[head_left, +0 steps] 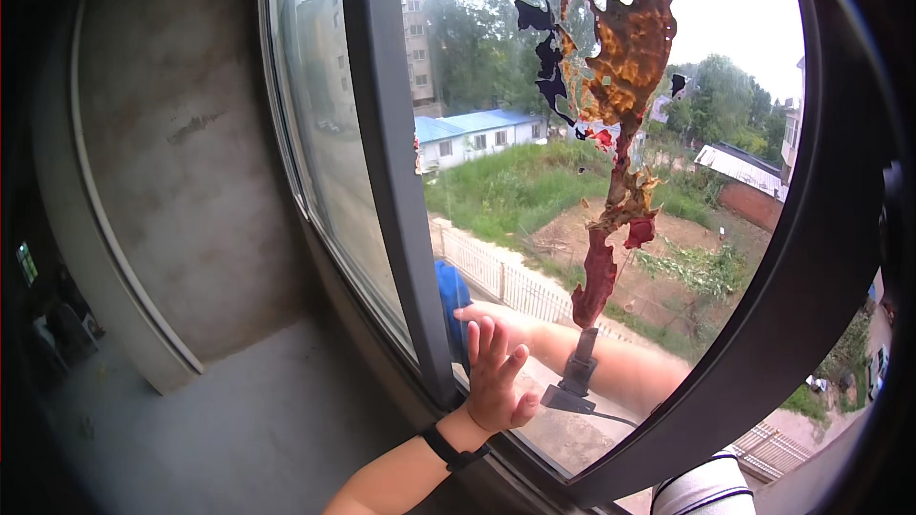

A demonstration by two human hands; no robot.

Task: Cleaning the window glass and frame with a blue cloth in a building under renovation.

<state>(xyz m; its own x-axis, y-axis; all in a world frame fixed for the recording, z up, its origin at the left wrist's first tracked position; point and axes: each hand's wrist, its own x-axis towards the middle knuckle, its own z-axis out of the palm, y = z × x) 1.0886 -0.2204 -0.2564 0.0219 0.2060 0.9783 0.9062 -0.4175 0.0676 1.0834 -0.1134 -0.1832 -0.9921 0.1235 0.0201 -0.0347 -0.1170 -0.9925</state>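
My left hand (495,380) is raised with its fingers apart against the near side of the window pane (494,214), holding nothing. A black band (452,449) circles that wrist. Through the glass I see my right hand (494,318) on the outer side, on a blue cloth (452,295) at the pane's lower left, beside the dark upright of the frame (401,179). Part of the cloth is hidden by this upright. A strap with a small dark device (575,375) is on the right forearm. Torn remnants of a coloured sticker (630,57) cling to the pane.
At the right, the thick dark sash edge (773,315) borders an opening, with a white striped sleeve (705,486) below. A second pane (322,107) lies left of the upright. Beside it are a bare plaster wall (186,157) and grey floor (236,429). Outside, a white fence (515,285) stands well below.
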